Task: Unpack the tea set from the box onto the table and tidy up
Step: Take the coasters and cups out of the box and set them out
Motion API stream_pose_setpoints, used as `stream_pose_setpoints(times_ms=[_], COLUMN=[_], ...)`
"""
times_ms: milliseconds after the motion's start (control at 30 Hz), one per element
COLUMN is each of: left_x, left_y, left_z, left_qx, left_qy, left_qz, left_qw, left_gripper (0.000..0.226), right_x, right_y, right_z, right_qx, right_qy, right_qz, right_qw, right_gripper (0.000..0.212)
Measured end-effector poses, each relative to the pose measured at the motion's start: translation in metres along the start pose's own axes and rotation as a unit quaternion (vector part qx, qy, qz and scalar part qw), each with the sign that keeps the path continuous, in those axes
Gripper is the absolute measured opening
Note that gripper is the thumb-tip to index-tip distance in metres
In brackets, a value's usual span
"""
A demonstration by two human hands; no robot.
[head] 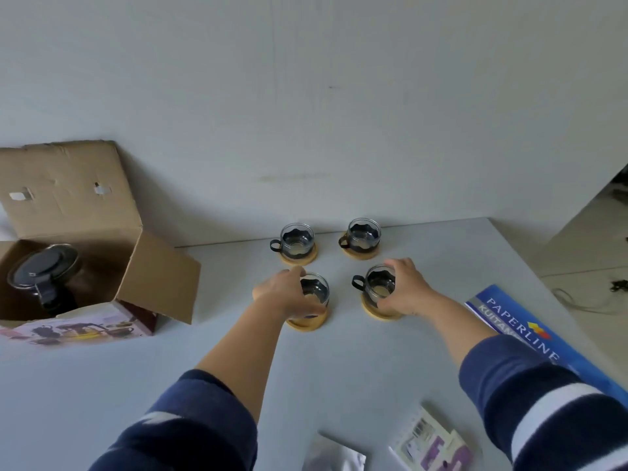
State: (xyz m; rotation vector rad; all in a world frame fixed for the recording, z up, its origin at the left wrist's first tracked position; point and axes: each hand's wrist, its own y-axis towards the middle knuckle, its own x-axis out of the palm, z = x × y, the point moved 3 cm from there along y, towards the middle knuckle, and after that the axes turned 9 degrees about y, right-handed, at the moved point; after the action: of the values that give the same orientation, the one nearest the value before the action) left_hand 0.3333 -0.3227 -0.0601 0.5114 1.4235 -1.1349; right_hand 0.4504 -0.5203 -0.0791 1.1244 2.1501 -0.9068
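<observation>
Both hands' fingers (390,302) wrap the near cups (379,283).

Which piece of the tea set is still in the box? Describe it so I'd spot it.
Look to the open cardboard box at the table's left. Inside sits the glass teapot, dark lid up. Unlike the four cups, it is not on a coaster.

A pale grey table (339,362) set against a wall carries four round wooden coasters (307,321), each under a glass cup. An open brown cardboard box (142,283) stands at left. A blue PAPERLINE booklet (530,329) lies at right; printed packets (431,443) are seen near the front edge.
</observation>
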Motion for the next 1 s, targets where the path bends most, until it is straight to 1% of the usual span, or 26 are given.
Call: stream_pose_setpoints(times_ms=[100,233,400,500,600,667,767,833,900,1000], left_x=[0.012,0.021,0.032,0.033,0.028,0.018,-0.004,-0.019,-0.033,-0.053], left_y=[0.002,0.003,0.000,-0.001,-0.009,-0.014,-0.025,-0.035,-0.045,-0.062], left_z=[0.004,0.002,-0.001,-0.005,-0.009,-0.017,-0.038,-0.057,-0.077,-0.111], left_qx=[-0.001,0.002,0.002,0.005,0.018,0.016,0.002,-0.015,-0.035,-0.063], left_qy=[0.007,-0.027,-0.068,-0.067,-0.047,-0.055,-0.039,-0.013,0.008,0.026], left_qz=[-0.005,0.002,0.010,0.018,0.021,0.038,0.086,0.110,0.127,0.148], left_qw=[1.000,1.000,0.998,0.998,0.998,0.998,0.996,0.994,0.991,0.987], left_gripper=[0.083,0.083,0.084,0.089,0.100,0.096,0.073,0.062,0.058,0.054], right_x=[0.003,0.008,0.012,0.008,0.002,-0.004,-0.011,-0.009,0.001,0.025], right_y=[0.003,0.004,0.000,-0.001,-0.004,-0.006,-0.012,-0.016,-0.020,-0.026], right_z=[0.015,0.024,0.031,0.033,0.030,0.021,-0.009,-0.035,-0.061,-0.101], right_qx=[-0.016,-0.043,-0.048,-0.047,-0.034,-0.035,-0.063,-0.092,-0.116,-0.148], right_qy=[0.012,0.034,0.109,0.112,0.035,-0.030,-0.105,-0.149,-0.194,-0.229], right_qz=[-0.010,0.005,0.034,0.022,0.006,-0.003,-0.017,-0.027,-0.038,-0.057], right_qw=[1.000,0.998,0.992,0.992,0.999,0.999,0.992,0.984,0.973,0.961], right_gripper=[0.090,0.089,0.099,0.103,0.112,0.114,0.100,0.088,0.080,0.076])
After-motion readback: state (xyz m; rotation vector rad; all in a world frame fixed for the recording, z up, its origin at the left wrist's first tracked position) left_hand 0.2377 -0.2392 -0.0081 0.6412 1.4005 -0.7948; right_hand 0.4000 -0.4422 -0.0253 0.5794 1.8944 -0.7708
